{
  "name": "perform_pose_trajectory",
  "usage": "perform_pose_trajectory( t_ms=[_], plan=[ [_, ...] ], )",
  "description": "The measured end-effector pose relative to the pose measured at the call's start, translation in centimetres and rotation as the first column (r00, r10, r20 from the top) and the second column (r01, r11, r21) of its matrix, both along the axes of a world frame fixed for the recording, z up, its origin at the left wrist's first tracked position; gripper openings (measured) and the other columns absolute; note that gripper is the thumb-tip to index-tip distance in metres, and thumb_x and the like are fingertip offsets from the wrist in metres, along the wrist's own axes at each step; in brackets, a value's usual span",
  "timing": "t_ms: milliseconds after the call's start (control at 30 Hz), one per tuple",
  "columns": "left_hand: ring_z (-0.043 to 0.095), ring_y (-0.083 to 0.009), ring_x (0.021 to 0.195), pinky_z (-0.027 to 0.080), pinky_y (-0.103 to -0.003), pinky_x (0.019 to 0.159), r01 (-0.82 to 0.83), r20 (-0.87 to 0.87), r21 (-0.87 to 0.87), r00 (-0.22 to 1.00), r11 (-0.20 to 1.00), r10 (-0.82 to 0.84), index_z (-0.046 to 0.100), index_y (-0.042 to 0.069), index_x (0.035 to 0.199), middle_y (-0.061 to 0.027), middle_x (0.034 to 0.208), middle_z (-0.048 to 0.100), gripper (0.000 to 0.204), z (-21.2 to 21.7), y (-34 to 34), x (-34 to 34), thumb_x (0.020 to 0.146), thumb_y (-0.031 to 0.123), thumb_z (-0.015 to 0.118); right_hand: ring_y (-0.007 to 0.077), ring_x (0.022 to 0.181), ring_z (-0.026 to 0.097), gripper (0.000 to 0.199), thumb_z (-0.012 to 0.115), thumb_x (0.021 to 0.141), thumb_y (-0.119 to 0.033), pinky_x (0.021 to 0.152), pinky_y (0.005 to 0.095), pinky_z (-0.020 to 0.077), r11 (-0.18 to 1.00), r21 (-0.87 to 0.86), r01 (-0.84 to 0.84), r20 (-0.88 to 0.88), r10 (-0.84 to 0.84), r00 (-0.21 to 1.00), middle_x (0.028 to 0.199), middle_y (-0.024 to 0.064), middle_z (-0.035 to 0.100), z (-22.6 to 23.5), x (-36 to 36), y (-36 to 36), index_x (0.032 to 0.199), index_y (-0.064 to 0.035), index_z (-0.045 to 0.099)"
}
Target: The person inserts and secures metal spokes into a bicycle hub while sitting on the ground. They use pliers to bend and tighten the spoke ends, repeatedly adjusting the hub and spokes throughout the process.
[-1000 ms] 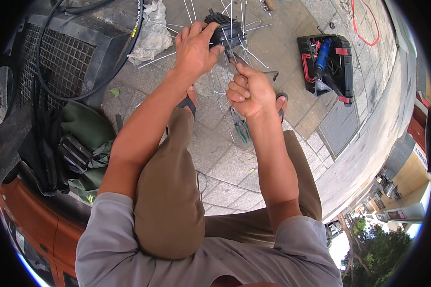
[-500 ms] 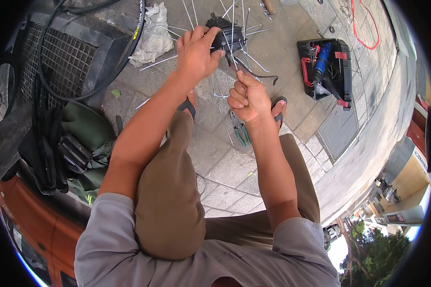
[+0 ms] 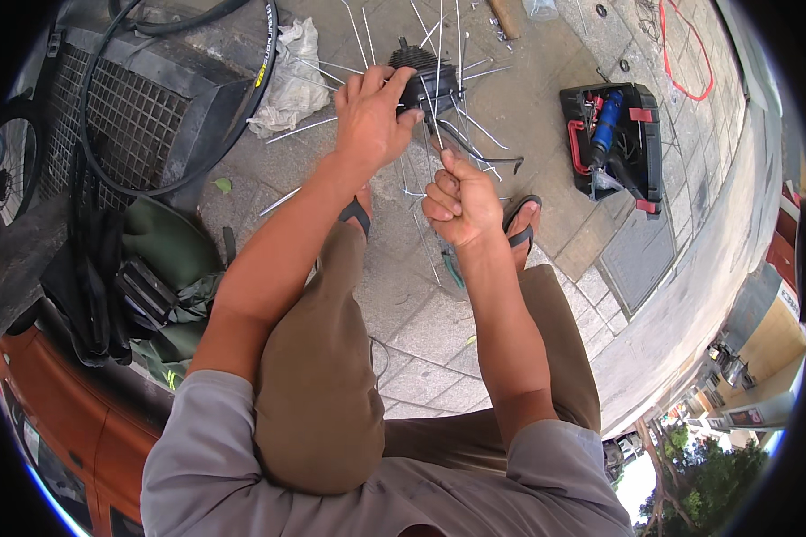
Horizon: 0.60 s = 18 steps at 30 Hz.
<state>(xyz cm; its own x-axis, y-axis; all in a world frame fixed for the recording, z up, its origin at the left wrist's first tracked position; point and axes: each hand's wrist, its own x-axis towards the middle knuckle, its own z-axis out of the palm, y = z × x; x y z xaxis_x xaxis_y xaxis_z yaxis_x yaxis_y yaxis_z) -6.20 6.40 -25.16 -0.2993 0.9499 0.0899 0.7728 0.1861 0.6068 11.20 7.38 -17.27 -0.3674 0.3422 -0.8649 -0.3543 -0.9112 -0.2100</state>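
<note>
A black wheel hub (image 3: 432, 82) with a toothed cassette on its far side stands upright before me, its loose silver spokes sticking out all round. Curled over the hub's left side, my left hand (image 3: 369, 118) grips it with thumb and fingers. My right hand (image 3: 464, 199) is closed in a pinch on the near end of a spoke (image 3: 438, 116) that runs up to the hub. A black cable (image 3: 484, 154) comes out of the hub and bends to the right. Green-handled pliers (image 3: 452, 267) lie on the paving, partly hidden behind my right wrist.
To the right, an open black toolbox (image 3: 645, 161) holds a blue power tool (image 3: 607, 121). At the left lie a black rim (image 3: 82, 116) over a metal grate (image 3: 139, 107), a white rag (image 3: 294, 85) and a green bag (image 3: 166, 237). A red cord (image 3: 709, 72) loops at the far right.
The whole view has shifted slightly, so the scene sits a little lower. My right hand has drawn a little nearer me from the hub, covering more of the pliers. My left hand keeps its grip.
</note>
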Motion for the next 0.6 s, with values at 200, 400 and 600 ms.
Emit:
perform_pose_trajectory(
  t_ms=[200,400,600],
  plan=[
    [0.056,-0.0322,0.122,0.039,-0.048,0.11,0.028,0.011,-0.028,1.0,0.999,-0.027,0.064,0.02,0.144,-0.0082,0.133,0.062,0.064,0.0,-1.2,0.0,0.084,0.027,0.084,0.0087,0.042,0.026,0.014,0.056,0.108,-0.018,0.04,0.0275,0.0237,0.992,-0.067,-0.103,-0.022,0.102,0.995,0.058,-0.0062,0.032,0.0,1.8,0.5,0.12,-0.0146,0.062],
    [0.055,-0.0322,0.124,0.039,-0.048,0.109,-0.007,0.055,0.005,0.998,1.0,0.007,0.065,0.019,0.143,-0.008,0.134,0.062,0.064,-0.3,-1.1,0.3,0.083,0.028,0.085,0.0077,0.042,0.027,0.022,0.056,0.108,-0.018,0.04,0.0263,0.0237,0.999,0.021,-0.048,0.104,0.045,0.994,0.059,-0.0063,0.031,0.4,-1.0,-1.0,0.128,-0.0114,0.061],
    [0.054,-0.0327,0.126,0.038,-0.049,0.111,0.002,0.039,-0.013,0.999,1.0,-0.002,0.064,0.019,0.145,-0.0083,0.137,0.061,0.065,0.0,-1.1,0.4,0.084,0.029,0.085,0.0075,0.043,0.026,0.021,0.056,0.109,-0.018,0.039,0.027,0.0237,0.966,0.084,-0.245,0.113,0.235,0.965,0.061,-0.006,0.031,-0.1,2.9,2.7,0.129,-0.0113,0.058]
  ],
)
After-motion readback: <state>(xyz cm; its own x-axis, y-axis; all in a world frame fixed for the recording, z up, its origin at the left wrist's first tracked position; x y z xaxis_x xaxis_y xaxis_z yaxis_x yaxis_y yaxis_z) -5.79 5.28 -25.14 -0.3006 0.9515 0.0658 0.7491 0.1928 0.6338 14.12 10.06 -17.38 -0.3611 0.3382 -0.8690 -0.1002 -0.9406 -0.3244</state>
